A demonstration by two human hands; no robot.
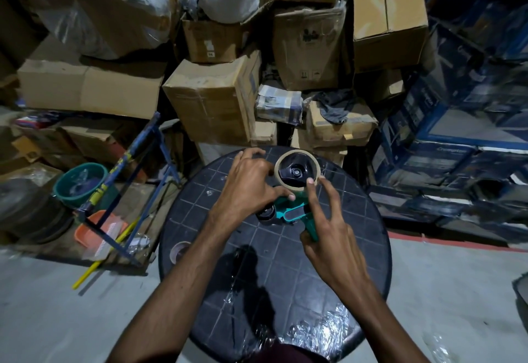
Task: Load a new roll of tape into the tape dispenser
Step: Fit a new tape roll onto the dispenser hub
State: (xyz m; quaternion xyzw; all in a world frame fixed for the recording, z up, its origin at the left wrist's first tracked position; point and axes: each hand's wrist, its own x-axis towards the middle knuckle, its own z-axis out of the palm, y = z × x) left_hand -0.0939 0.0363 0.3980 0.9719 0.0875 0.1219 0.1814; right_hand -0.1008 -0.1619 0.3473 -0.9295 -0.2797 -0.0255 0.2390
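Boxes: brown cardboard cartons (214, 99) stacked high behind the table, blue printed ones to the right.
Table: round and dark (357, 234), with a pale grid of lines, glossy with plastic wrap at the near edge.
Bucket: green tub (81, 182) on the floor to the left, beside a blue metal frame (134, 179).
Dispenser: teal tape dispenser (288, 214) lying on the table's far half, black hub facing up.
Left hand: left hand (251, 182) curled over the dispenser's body, thumb tip pressing the teal frame.
Right hand: right hand (328, 234) wraps the teal handle with its lower fingers; index tip touches the ring.
Tape roll: thin tan ring (278, 164), nearly all core, seated around the hub.
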